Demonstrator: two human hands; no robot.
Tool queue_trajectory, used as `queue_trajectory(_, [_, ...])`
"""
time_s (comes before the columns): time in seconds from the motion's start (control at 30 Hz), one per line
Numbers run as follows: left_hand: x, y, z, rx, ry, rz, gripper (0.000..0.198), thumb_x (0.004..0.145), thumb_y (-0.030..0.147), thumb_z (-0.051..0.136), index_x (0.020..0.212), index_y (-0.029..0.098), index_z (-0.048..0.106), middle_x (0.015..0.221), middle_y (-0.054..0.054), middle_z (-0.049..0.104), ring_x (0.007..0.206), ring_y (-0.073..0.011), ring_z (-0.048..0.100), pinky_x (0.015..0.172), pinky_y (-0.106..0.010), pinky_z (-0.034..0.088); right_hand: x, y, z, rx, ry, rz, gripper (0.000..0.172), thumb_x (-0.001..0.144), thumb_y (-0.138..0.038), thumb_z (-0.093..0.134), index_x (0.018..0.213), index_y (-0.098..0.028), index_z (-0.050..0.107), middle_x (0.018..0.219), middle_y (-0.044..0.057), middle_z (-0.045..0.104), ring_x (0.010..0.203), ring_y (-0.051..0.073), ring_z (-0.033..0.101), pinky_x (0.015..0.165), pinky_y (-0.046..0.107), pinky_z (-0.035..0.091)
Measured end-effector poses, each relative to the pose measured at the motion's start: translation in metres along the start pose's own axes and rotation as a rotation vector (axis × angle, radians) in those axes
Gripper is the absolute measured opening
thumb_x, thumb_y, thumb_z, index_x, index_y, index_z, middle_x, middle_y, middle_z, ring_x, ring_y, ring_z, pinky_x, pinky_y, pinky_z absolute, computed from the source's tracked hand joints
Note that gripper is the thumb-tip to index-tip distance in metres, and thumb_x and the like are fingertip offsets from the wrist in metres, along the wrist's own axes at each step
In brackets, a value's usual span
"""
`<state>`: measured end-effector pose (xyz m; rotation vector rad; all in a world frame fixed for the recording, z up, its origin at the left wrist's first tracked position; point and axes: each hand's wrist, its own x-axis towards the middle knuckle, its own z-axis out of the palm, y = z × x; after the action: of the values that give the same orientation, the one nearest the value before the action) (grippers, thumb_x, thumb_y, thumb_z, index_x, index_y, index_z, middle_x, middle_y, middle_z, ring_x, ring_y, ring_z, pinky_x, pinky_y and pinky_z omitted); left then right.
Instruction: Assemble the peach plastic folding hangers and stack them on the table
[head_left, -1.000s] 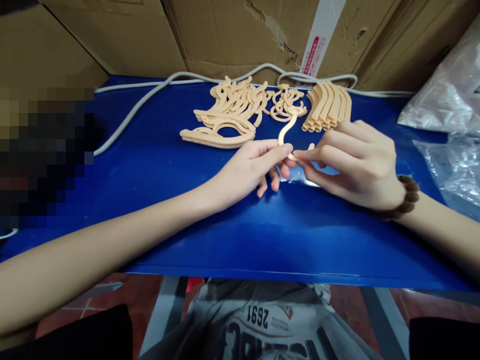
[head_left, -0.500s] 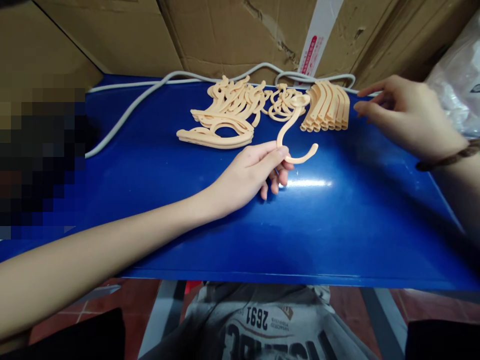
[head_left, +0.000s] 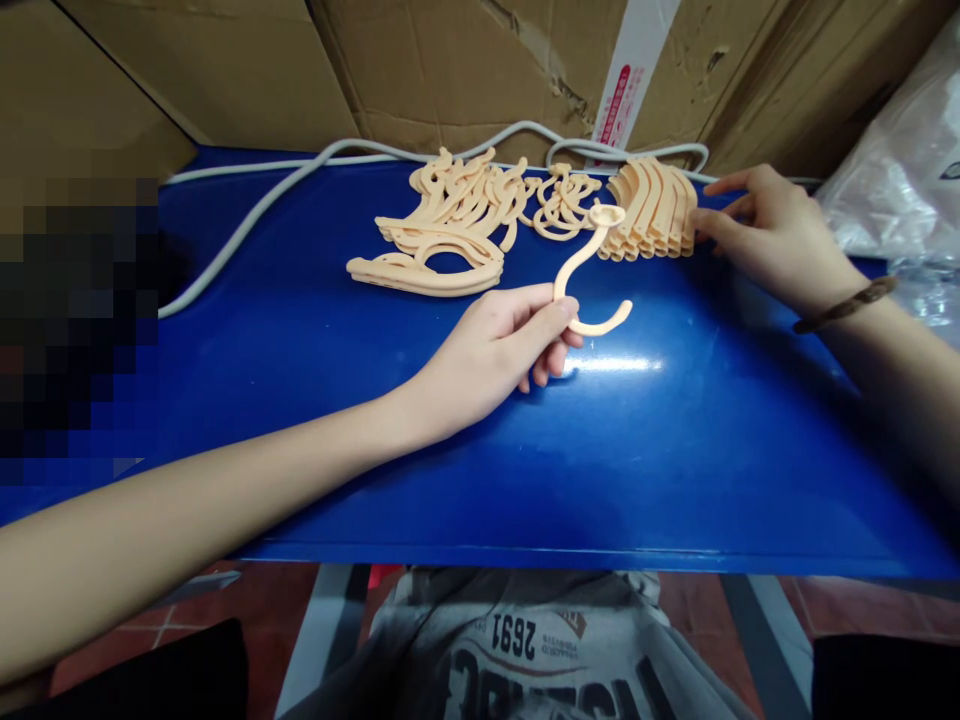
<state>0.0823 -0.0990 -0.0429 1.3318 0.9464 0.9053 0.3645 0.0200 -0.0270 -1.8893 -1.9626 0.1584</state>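
My left hand [head_left: 517, 335] pinches a cream plastic hanger hook [head_left: 574, 265] between thumb and fingers, its curved end low and its flat ring-like end up. My right hand [head_left: 772, 235] reaches in from the right with thumb and fingers apart, holding nothing. Its thumb tip is at the right edge of a neat row of curved cream hanger arms [head_left: 652, 205]; whether it touches them I cannot tell. Behind the held hook lies a small heap of loose hooks [head_left: 559, 205].
Left of the hooks is a pile of cream hanger arms [head_left: 469, 195], with folded hanger pieces [head_left: 427, 275] in front. A white cable [head_left: 255, 220] runs along the back of the blue table [head_left: 480, 480]. Cardboard boxes [head_left: 450, 70] stand behind; a clear plastic bag [head_left: 900, 150] is at right.
My right hand has moved left and closer to the row of hanger arms. My left hand keeps hold of the hook in nearly the same place.
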Motion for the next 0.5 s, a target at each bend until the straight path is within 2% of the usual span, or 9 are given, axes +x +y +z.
queue_trajectory(0.23, [0.000, -0.001, 0.001, 0.002, 0.007, 0.009, 0.033, 0.111, 0.020, 0.054, 0.079, 0.015, 0.064, 0.060, 0.004, 0.061, 0.050, -0.0043, 0.055, 0.046, -0.011, 0.045, 0.010, 0.011, 0.009, 0.163, 0.028, 0.038, 0.048, 0.095, -0.032, 0.079, 0.135, -0.008, 0.069, 0.104, 0.012, 0.078, 0.092, 0.021, 0.074, 0.093, 0.044, 0.056])
queue_trajectory(0.5, [0.001, -0.001, 0.000, -0.005, -0.004, 0.009, 0.033, 0.111, 0.018, 0.054, 0.080, 0.015, 0.065, 0.060, 0.004, 0.062, 0.050, -0.0039, 0.056, 0.047, -0.011, 0.046, 0.014, 0.008, 0.012, 0.200, 0.042, 0.108, 0.037, 0.094, -0.013, 0.071, 0.130, -0.010, 0.070, 0.091, 0.007, 0.076, 0.086, 0.020, 0.074, 0.094, 0.046, 0.058])
